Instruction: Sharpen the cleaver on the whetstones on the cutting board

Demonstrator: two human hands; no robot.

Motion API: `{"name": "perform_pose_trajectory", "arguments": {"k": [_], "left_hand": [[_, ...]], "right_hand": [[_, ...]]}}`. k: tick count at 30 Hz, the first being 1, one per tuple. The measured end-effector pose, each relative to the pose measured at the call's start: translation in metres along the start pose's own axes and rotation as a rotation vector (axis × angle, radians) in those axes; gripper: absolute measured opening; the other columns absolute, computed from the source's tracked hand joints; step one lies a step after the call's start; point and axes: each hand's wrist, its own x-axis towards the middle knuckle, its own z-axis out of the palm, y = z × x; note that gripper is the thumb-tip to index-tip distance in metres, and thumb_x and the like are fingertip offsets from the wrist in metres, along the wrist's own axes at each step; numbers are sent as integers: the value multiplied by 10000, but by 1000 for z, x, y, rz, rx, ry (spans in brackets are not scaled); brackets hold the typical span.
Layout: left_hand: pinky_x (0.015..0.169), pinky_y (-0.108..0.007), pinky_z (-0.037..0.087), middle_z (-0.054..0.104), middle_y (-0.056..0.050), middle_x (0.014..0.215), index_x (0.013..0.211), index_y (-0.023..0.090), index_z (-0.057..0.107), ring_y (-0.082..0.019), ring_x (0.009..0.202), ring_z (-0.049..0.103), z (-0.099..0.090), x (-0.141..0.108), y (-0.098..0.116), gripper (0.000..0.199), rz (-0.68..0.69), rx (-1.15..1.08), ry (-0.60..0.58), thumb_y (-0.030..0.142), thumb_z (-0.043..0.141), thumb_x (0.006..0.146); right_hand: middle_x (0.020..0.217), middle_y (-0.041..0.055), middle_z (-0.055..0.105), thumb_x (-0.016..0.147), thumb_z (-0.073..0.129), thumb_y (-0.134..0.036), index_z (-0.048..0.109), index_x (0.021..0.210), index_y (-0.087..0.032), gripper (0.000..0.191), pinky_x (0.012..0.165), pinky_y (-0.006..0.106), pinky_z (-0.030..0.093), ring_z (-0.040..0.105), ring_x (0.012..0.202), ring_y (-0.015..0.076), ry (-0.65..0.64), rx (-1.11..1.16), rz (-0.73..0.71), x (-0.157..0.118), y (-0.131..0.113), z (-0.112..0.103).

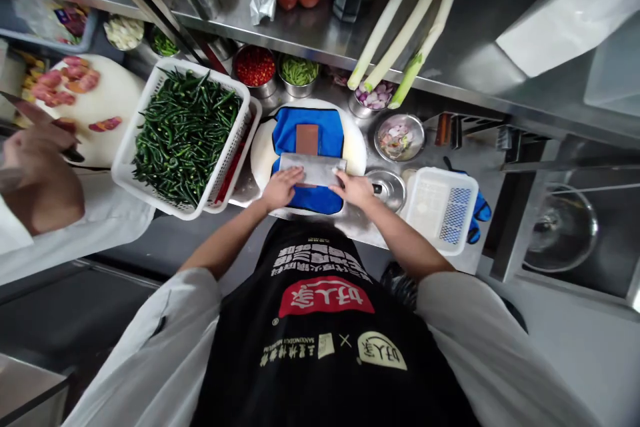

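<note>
The hands are a short way apart, both on the cleaver (320, 169). The left hand (283, 188) lies with its fingers extended on the left part of the blade, pressing rather than gripping. The right hand (356, 189) is closed at the right end; a dark handle end (377, 189) shows just beyond it. The exact finger wrap cannot be read.

The cleaver lies directly ahead of the torso, between the hands and slightly forward of them. Its long axis runs left to right, across the brown block (307, 139), whose long axis runs away from the body. The two axes stand close to a right angle. The far part of the block is exposed beyond the blade; a small near part shows on the body side. The left hand is nearer to the block than the right.

The block lies on a blue cloth (331, 125), which covers the middle of the round board (356, 155) on the tabletop (243, 187). Left of the board stands a basket (123, 152) of green chillies (183, 137); right of it is a steel bowl (400, 138)
</note>
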Motion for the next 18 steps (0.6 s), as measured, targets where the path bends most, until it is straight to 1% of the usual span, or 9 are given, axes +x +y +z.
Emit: {"name": "perform_pose_trajectory", "arguments": {"k": [2, 3, 5, 8, 11, 13, 14, 17, 18], "left_hand": [[1333, -474, 289, 404, -75, 1693, 1581, 168, 554, -251, 1594, 372, -22, 31, -32, 702, 63, 39, 17, 132, 487, 883], [1344, -479, 269, 409, -75, 1690, 1572, 173, 565, -250, 1600, 360, -30, 44, -44, 708, 84, 48, 24, 114, 484, 872], [1358, -492, 244, 420, -66, 1682, 1552, 201, 592, -240, 1611, 339, -39, 63, -61, 683, 88, 44, 55, 94, 459, 890], [1356, -502, 264, 435, -64, 1669, 1526, 213, 614, -225, 1600, 360, -37, 82, -72, 635, 33, 17, 135, 81, 407, 941], [1353, -494, 285, 450, -77, 1652, 1519, 188, 614, -212, 1579, 395, -26, 92, -73, 608, -11, -3, 216, 77, 375, 971], [1355, -481, 289, 470, -87, 1634, 1506, 163, 624, -209, 1568, 409, -12, 81, -67, 593, -29, 0, 253, 75, 366, 980], [1354, -473, 296, 480, -91, 1623, 1496, 151, 632, -207, 1562, 418, -3, 69, -61, 585, -30, 2, 259, 74, 361, 983], [1336, -456, 339, 525, -96, 1582, 1456, 155, 667, -193, 1531, 462, 30, 19, -33, 562, -19, -17, 230, 81, 345, 1001], [1330, -454, 353, 541, -93, 1567, 1443, 169, 680, -188, 1520, 477, 38, 5, -25, 553, -25, -28, 217, 92, 339, 1014]], "right_hand": [[1113, 124, 786, 1023, 437, -750, 449, 1631, -250, 787, 870, 387, 485, 745, 1024, 328, 47, 4, -1, 36, 2, -20], [1114, 121, 786, 1009, 482, -736, 443, 1634, -248, 794, 873, 386, 487, 744, 1028, 330, 53, 5, -5, 51, 4, -29], [1119, 111, 785, 991, 571, -648, 433, 1638, -254, 770, 874, 378, 489, 742, 1035, 324, 53, -3, -25, 72, 7, -42], [1147, 107, 779, 991, 600, -464, 417, 1646, -273, 707, 874, 369, 488, 737, 1044, 309, 52, -44, -59, 88, 10, -53], [1207, 136, 758, 1012, 537, -356, 395, 1667, -263, 676, 876, 370, 487, 725, 1070, 310, 87, -77, -30, 87, 4, -52], [1244, 161, 740, 1033, 487, -334, 370, 1686, -247, 669, 865, 364, 489, 724, 1059, 305, 95, -83, 6, 70, -4, -41], [1244, 170, 737, 1043, 467, -336, 364, 1691, -239, 663, 856, 358, 490, 726, 1045, 300, 78, -84, 17, 55, -9, -32], [1227, 174, 744, 1048, 458, -350, 395, 1678, -232, 644, 835, 340, 493, 728, 1032, 286, -36, -92, 5, 4, -17, -3], [1233, 170, 745, 1043, 467, -349, 415, 1667, -237, 636, 831, 336, 494, 727, 1038, 282, -73, -95, -11, -8, -17, 4]]}}
